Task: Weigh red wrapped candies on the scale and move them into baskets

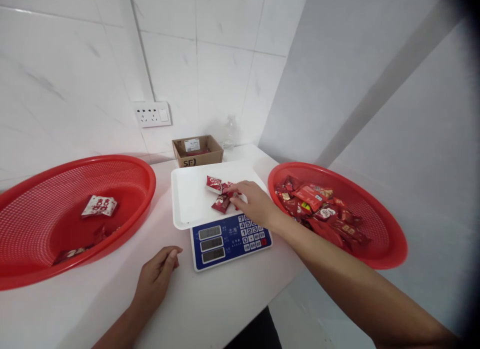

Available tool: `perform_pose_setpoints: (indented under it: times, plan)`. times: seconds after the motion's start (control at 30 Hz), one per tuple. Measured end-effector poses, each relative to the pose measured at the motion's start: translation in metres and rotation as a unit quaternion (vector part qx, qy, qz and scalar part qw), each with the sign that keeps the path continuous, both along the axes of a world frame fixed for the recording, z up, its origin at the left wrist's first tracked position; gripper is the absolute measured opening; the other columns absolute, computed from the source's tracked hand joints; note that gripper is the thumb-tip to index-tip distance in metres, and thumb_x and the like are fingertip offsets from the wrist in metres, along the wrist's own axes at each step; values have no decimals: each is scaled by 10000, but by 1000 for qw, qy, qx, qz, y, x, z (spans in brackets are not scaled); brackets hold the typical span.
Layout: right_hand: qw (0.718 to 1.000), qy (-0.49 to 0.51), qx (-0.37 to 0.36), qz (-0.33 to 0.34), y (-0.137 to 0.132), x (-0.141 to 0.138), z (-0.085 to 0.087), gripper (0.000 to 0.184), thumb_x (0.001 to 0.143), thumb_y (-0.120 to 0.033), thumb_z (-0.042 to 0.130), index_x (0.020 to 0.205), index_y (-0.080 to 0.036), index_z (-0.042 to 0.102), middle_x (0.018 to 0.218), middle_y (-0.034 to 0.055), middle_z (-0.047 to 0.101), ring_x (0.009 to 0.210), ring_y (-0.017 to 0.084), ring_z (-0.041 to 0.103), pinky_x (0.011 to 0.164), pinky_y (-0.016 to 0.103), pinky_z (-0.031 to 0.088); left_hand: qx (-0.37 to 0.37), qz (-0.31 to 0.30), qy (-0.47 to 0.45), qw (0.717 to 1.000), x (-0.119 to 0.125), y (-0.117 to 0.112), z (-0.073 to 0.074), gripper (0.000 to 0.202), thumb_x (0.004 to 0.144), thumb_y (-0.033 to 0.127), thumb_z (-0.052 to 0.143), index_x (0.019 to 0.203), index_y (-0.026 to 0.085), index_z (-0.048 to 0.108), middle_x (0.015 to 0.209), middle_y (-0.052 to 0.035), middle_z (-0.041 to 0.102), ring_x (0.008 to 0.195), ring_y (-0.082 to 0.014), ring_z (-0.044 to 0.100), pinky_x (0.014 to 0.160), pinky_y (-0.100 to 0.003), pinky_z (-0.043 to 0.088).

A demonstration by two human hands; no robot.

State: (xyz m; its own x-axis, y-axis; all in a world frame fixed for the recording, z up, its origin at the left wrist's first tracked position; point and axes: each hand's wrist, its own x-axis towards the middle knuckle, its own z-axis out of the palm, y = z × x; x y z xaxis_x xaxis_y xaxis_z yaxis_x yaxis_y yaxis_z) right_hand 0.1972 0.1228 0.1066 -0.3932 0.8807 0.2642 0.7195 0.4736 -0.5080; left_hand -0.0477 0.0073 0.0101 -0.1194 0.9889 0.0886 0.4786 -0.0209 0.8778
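A: What takes up the most room?

B: The white table (pixel 210 309), set into a tiled corner. Its right edge runs diagonally just past the scale (pixel 230 239), and the red basket on the right (pixel 390 249) hangs out over that edge. The bigger red basket on the left (pixel 22 274) fills the left side, nearly bare, with a white-and-red packet (pixel 99 206) and a few dark ones low inside it.

A: And between the baskets?

B: The scale with its white weighing tray (pixel 187 199); a small cardboard box (pixel 197 150) sits behind it against the wall. Bare tabletop lies in front of the scale and toward the left basket.

A: Where are the hands?

B: The person's right hand (pixel 255 203) reaches across the keypad onto the tray, fingers narrowly pinched on one of the red candy packets (pixel 221 193) clustered near the tray's middle. Whether it is lifted cannot be told. The left hand (pixel 155 276) rests on the bare table just left of the scale, fingers loosely curled, holding nothing.

A: The right basket?

B: It holds a heap of red wrapped sweets (pixel 318 209), close by the right forearm.
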Motion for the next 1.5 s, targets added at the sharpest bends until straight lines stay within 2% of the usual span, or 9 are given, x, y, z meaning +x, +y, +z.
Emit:
perform_pose_setpoints:
  times: [0.07, 0.2, 0.33, 0.47, 0.6, 0.87, 1.3, 1.37, 1.5]
  plan:
    - [999, -37, 13, 10, -2, 4, -2, 203, 801, -139, 544, 956, -211, 654, 1021, 52, 657, 1032, 212, 526, 927, 402, 402, 0, 1, -1, 1000, 0, 0, 1, 369, 809, 510, 428, 798, 193, 615, 595, 6, 556, 581, -144, 547, 564, -234, 460]
    - [998, -27, 58, 18, -16, 16, -3, 226, 821, -174, 519, 997, -231, 648, 1062, 44, 656, 1049, 210, 533, 929, 403, 412, -3, 5, 2, 1000, 1, 0, 3, 355, 811, 497, 429, 802, 195, 614, 596, 6, 553, 582, -144, 540, 570, -238, 457]
    - [992, 6, 99, -74, -43, 46, 3, 256, 841, -275, 486, 1051, -239, 629, 1080, 60, 649, 1037, 233, 563, 927, 441, 420, -15, 18, -7, 1000, 0, 0, 2, 359, 818, 495, 420, 818, 194, 616, 596, 9, 541, 589, -142, 528, 572, -241, 450]
    - [980, -16, 55, -189, -73, 87, -6, 314, 841, -361, 471, 1108, -259, 600, 1137, 54, 635, 1050, 254, 578, 887, 436, 458, -30, 37, -22, 999, -2, 2, -1, 349, 833, 489, 421, 839, 192, 603, 620, 17, 535, 617, -137, 524, 606, -243, 445]
    - [965, -84, -14, -249, -92, 116, -26, 374, 836, -430, 461, 1139, -254, 593, 1104, 69, 658, 1004, 291, 610, 797, 443, 502, -39, 50, -38, 997, -2, 4, -2, 340, 842, 480, 421, 855, 188, 595, 628, 22, 534, 623, -131, 514, 619, -238, 436]
    - [934, -184, 1, -305, -95, 115, -38, 393, 862, -453, 379, 1176, -308, 565, 916, 74, 712, 729, 303, 665, 513, 390, 492, -40, 71, -21, 996, 3, 8, 0, 332, 833, 471, 436, 856, 183, 599, 636, 23, 540, 623, -133, 517, 624, -240, 434]
    - [933, -169, -27, -316, -98, 109, -35, 410, 879, -430, 354, 1211, -280, 541, 1006, 90, 694, 856, 326, 653, 618, 456, 518, -49, 58, -1, 997, 3, 6, 3, 348, 830, 488, 427, 846, 187, 602, 645, 15, 551, 633, -136, 527, 628, -239, 447]
    - [948, -147, -47, -277, -96, 114, -28, 413, 887, -420, 357, 1239, -279, 521, 1071, 75, 676, 920, 305, 643, 692, 455, 525, -53, 53, 1, 997, 1, 6, 3, 350, 826, 497, 426, 844, 194, 600, 646, 16, 555, 636, -136, 528, 626, -235, 446]
    - [978, -103, -120, -136, -81, 136, -7, 393, 910, -394, 354, 1255, -297, 516, 1247, 9, 584, 1122, 215, 556, 910, 363, 471, -59, 42, 7, 997, -1, 7, 3, 380, 797, 540, 432, 854, 204, 600, 640, 14, 562, 633, -145, 529, 615, -236, 449]
